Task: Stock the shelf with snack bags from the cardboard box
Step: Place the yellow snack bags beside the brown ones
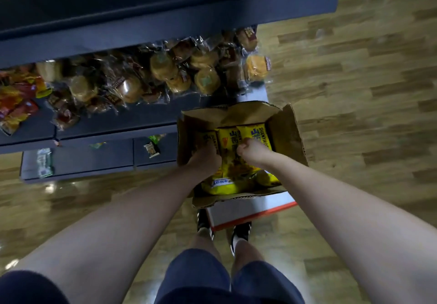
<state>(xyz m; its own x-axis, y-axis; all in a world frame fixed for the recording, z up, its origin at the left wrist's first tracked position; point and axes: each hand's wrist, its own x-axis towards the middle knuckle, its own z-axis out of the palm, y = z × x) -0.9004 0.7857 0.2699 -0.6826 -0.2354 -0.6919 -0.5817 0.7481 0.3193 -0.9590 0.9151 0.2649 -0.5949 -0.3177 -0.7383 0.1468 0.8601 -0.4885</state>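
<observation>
- the cardboard box [287, 135] sits on the floor just in front of the shelf [113, 124], flaps folded outward so both arms can reach straight down into it; a judgement: set there to keep the carry to the shelf short
- yellow snack bags [230, 138] stand packed upright side by side in the box, a few more lying loose at its near end, which lets several be taken at once
- left hand [205, 159] is down in the box with fingers curled in among the bags on the left side of the row; it looks to be gripping them, though the fingertips are hidden
- right hand [251, 151] is curled into a near fist, pinching the upper part of the bags on the right side of the row
- the two hands flank the same bunch, likely to lift it as one bundle
- wrapped buns [165, 71] already crowd the shelf tier just above the box, with bare dark board in front of them, a likely place for the bags
- a white and red box [246, 211] lies under the cardboard one's near end, beside the person's shoes [240, 232]
</observation>
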